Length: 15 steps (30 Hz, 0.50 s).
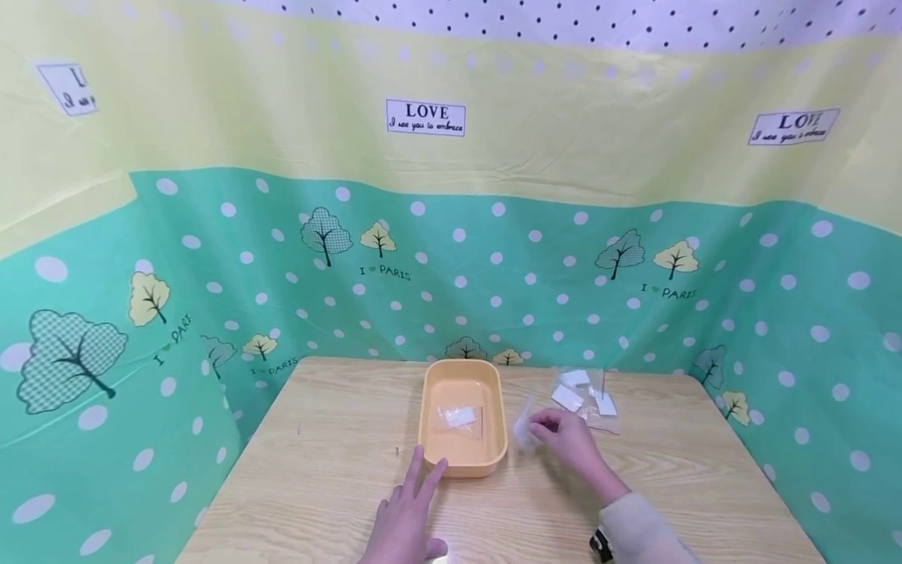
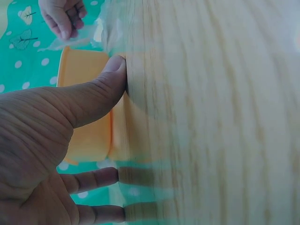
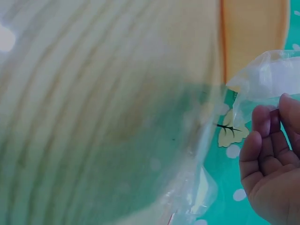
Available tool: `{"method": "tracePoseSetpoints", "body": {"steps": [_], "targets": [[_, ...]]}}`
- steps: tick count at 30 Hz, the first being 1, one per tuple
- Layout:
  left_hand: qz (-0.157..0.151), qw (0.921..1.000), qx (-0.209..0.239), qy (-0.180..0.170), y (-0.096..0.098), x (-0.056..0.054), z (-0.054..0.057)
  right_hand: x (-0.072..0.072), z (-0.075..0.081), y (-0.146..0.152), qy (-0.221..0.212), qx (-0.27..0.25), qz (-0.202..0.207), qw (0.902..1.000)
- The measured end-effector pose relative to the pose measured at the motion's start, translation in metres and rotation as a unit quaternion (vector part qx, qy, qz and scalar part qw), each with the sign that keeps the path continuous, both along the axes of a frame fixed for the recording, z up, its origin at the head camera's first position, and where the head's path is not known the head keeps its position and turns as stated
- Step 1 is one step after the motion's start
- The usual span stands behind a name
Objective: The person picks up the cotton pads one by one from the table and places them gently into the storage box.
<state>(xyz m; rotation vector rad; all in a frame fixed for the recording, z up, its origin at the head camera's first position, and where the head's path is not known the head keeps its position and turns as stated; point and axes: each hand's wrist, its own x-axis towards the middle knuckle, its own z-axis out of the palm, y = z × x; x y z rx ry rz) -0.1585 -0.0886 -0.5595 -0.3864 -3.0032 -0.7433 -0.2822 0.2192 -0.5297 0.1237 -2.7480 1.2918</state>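
My right hand (image 1: 569,445) pinches a small clear plastic bag (image 1: 523,428) just to the right of an orange tray (image 1: 425,415). In the right wrist view a white piece shows inside the held bag (image 3: 276,77), and the fingertips grip its edge. My left hand (image 1: 407,517) has its fingers spread with fingertips down at the tabletop, in front of the tray's near left corner. The left wrist view shows the left thumb (image 2: 101,96) straight, its tip at the wood. Inside the tray lies another small clear bag (image 1: 461,417) with a white piece.
A larger clear bag (image 1: 606,421) holding several white pieces lies at the back right of the wooden table (image 1: 324,439). A green and yellow patterned curtain (image 1: 507,266) surrounds the table at the back and on both sides. A tiny dark speck marks the wood left of the tray.
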Motion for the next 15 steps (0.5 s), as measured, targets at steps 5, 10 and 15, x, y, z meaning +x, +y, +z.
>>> {"method": "tracePoseSetpoints", "body": {"steps": [5, 10, 15], "targets": [[0.001, 1.0, 0.0, -0.002, 0.001, 0.0, 0.001, 0.001, -0.007, -0.001, -0.02, 0.034, -0.014, 0.9991], [0.002, 1.0, -0.002, 0.004, 0.002, 0.001, 0.0, 0.002, -0.011, -0.002, -0.019, 0.068, -0.023, 0.9972], [0.003, 1.0, -0.001, 0.002, 0.002, 0.001, -0.001, 0.0, -0.014, -0.003, -0.008, 0.086, -0.015, 0.9961]]}}
